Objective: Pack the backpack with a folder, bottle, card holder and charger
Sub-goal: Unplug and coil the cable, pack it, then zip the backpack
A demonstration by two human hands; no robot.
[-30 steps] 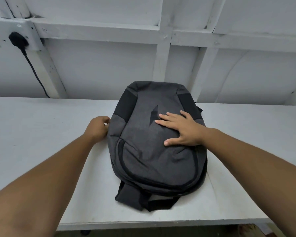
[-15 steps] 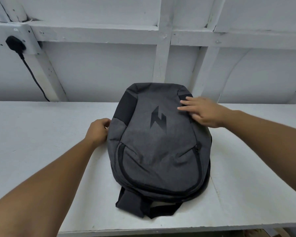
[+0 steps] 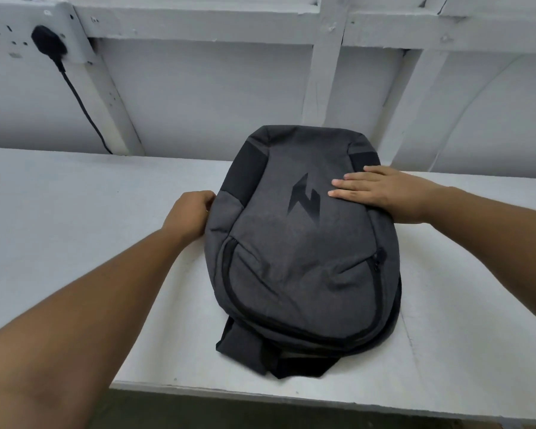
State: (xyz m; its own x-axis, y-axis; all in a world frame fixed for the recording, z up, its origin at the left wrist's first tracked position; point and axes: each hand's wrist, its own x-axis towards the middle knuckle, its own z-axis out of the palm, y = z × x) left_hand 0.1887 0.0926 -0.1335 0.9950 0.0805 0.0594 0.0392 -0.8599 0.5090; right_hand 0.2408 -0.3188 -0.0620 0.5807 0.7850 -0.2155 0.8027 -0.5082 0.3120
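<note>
Where the bag [image 3: 304, 274] lies: flat and front-up mid-table [image 3: 75, 230], top toward 12 o'clock, every visible zip drawn closed.
Left hand [image 3: 189, 215]: at the bag's 9 o'clock, fingers curled onto the side seam and gripping the fabric. It is likely anchoring the bag or feeling for the main zip, but what sits under the fingertips is hidden.
Right hand [image 3: 387, 193]: at 1 o'clock on the bag, palm down, fingers straight, pressing the front panel. This probably holds the bag flat so the seam pulls taut.
Pocket [image 3: 300, 289]: curved zip running from 9 round through 6 to 3 o'clock, pull at the 3 o'clock end.
Straps [image 3: 257, 354]: tucked under, poking out at 6 o'clock, near the table's front edge.
Items: folder, bottle, card holder and charger are not in view. Whether any is already inside cannot be told.
Room: the tabletop runs wide to 9 and 3 o'clock. The wall [image 3: 205, 97] close behind at 12 o'clock would crowd an opened flap, and there is little margin at 6 o'clock.
Plug [image 3: 48, 41]: far off at 10 o'clock on the wall, its cable [image 3: 84, 109] dropping behind the table, well apart from the bag.
</note>
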